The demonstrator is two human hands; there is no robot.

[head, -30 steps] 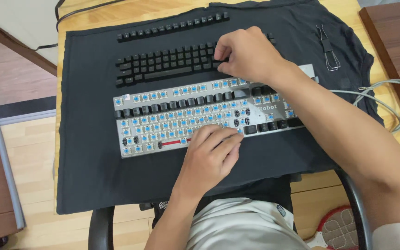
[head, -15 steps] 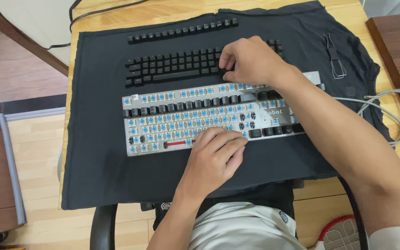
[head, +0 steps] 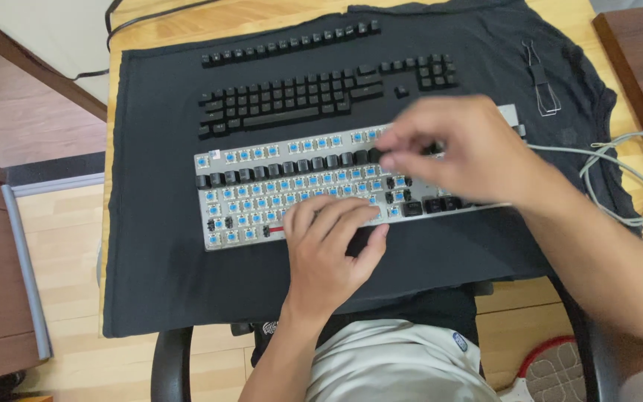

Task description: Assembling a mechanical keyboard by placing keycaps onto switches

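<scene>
While the silver mechanical keyboard with exposed blue switches [head: 262, 193] lies on a black cloth [head: 158, 246] spread over a light wooden table [head: 117, 89], the left hand [head: 333, 249] rests flat on its near edge, fingers stretched out and holding nothing. The right hand [head: 455, 152] hovers over the board's right half, blurred, fingertips pinched together; whether a keycap sits between them cannot be told. Beyond the keyboard, loose black keycaps [head: 292, 100] are laid out in rows on the cloth, with a further single row [head: 288, 45] near the far edge. A wire keycap puller [head: 541, 82] lies at the upper right, and a grey cable [head: 619, 171] curls off the keyboard's right end.
</scene>
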